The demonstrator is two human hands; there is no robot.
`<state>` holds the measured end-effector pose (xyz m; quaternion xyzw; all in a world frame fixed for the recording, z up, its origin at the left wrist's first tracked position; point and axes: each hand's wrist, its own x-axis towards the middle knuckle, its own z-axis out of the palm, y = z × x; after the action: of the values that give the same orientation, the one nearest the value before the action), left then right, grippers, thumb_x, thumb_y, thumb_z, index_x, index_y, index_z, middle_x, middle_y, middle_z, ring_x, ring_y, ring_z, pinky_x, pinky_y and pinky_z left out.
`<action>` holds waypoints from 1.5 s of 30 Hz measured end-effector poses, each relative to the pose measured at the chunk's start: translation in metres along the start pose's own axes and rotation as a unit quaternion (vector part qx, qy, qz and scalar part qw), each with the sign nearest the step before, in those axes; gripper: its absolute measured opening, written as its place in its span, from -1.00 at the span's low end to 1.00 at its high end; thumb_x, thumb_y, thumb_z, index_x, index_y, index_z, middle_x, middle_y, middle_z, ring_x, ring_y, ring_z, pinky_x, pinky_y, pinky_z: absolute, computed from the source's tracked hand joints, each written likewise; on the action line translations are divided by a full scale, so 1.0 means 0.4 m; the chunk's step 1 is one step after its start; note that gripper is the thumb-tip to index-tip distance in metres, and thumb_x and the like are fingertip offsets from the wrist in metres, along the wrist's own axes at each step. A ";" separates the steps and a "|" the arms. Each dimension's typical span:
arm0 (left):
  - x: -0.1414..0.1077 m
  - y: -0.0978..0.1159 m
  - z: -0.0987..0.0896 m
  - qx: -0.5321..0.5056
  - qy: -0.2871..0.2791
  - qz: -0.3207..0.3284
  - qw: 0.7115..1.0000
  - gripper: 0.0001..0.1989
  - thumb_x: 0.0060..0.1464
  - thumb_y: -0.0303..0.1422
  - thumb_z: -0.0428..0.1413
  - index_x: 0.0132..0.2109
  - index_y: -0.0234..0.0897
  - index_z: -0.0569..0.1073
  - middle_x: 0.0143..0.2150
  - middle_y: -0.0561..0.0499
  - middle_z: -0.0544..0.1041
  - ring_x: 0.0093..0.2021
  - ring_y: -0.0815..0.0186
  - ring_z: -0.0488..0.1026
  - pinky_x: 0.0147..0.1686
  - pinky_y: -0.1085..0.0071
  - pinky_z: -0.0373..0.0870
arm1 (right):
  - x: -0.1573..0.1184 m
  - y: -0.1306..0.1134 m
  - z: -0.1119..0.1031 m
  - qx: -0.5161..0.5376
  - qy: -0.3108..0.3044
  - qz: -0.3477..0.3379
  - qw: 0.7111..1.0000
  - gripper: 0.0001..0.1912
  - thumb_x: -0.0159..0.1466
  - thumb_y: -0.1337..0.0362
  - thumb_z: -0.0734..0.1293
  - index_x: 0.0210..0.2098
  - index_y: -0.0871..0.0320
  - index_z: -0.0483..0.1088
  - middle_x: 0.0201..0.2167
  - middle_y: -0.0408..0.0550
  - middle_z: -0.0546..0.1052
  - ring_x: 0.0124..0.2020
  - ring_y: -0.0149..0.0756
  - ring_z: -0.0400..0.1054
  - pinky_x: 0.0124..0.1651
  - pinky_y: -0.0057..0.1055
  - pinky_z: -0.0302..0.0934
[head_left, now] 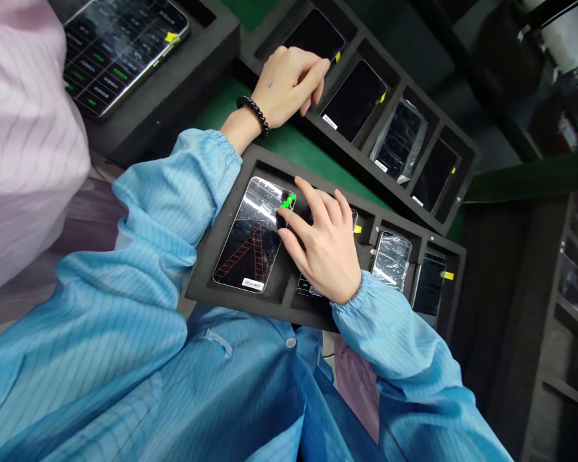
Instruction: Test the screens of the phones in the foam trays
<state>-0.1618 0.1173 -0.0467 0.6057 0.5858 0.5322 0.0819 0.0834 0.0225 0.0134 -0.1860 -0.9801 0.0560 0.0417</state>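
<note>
Fingertip Meets Green Patch on a Phone Screen

A worker in blue striped sleeves (395, 340) spreads the right hand (325, 240) over the near tray (289, 312), its fingers parted and grasping nothing, the index fingertip at a bright green patch on a phone (238, 237). That phone lies face up in the leftmost compartment, orange ladder-like lines crossing its dark screen, a white barcode label (253, 284) at its near end. The thumb hovers by its right edge; whether it touches cannot be told. A second phone (304, 284) lies partly hidden beneath the hand, and farther right are a film-wrapped phone (392, 256) and a dark phone (428, 289) with a yellow tab (447, 275).

The left hand (284, 86), a black bead bracelet (254, 114) at its wrist, is held near the left end of the far tray (455, 192), fingers loosely curled; whether they close on anything cannot be told. Four phones (356, 99) sit in that tray, the third from the left in clear wrapping. At far left, a person in a pink striped garment (24, 128) is beside a large phone (125, 48) showing a grid of tiles
</note>
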 end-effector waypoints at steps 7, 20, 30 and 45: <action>-0.004 0.015 0.000 0.001 0.004 -0.015 1.000 -0.45 0.40 -0.27 -0.14 -0.56 -0.24 0.43 -0.69 0.10 0.36 -0.58 0.40 0.33 -0.20 0.34 0.35 | -0.020 -0.043 -0.002 0.013 -0.011 -0.032 0.999 -0.63 0.48 0.13 0.16 0.06 0.13 0.50 0.39 0.13 0.27 0.28 -0.03 0.25 0.40 0.13 -0.02; -0.006 0.017 -0.003 0.004 0.003 -0.022 1.000 -0.44 0.42 -0.26 -0.13 -0.54 -0.28 0.44 -0.68 0.12 0.34 -0.57 0.42 0.34 -0.14 0.38 0.35 | -0.049 -0.137 0.010 0.089 -0.031 -0.118 0.989 -0.65 0.46 0.13 0.18 0.02 0.17 0.49 0.40 0.13 0.26 0.27 -0.07 0.23 0.42 0.10 -0.07; -0.004 0.017 0.003 -0.004 0.015 -0.019 1.000 -0.45 0.41 -0.27 -0.09 -0.58 -0.22 0.41 -0.71 0.12 0.34 -0.58 0.37 0.36 -0.13 0.34 0.39 | -0.052 -0.180 0.017 0.113 -0.057 -0.173 0.977 -0.63 0.46 0.12 0.16 -0.04 0.18 0.50 0.37 0.14 0.31 0.28 -0.08 0.24 0.40 0.07 0.06; -0.004 0.013 0.001 -0.018 0.014 0.007 1.000 -0.29 0.38 0.06 -0.18 -0.59 -0.26 0.42 -0.69 0.09 0.33 -0.58 0.40 0.37 -0.11 0.36 0.42 | -0.127 -0.008 -0.046 0.143 -0.023 -0.156 0.977 -0.68 0.45 0.19 0.19 -0.06 0.06 0.57 0.33 0.04 0.38 0.26 -0.13 0.28 0.51 0.13 -0.26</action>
<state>-0.1577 0.1147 -0.0441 0.6005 0.5728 0.5521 0.0810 0.1313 0.0027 0.0290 -0.0220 -0.9796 0.1924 0.0539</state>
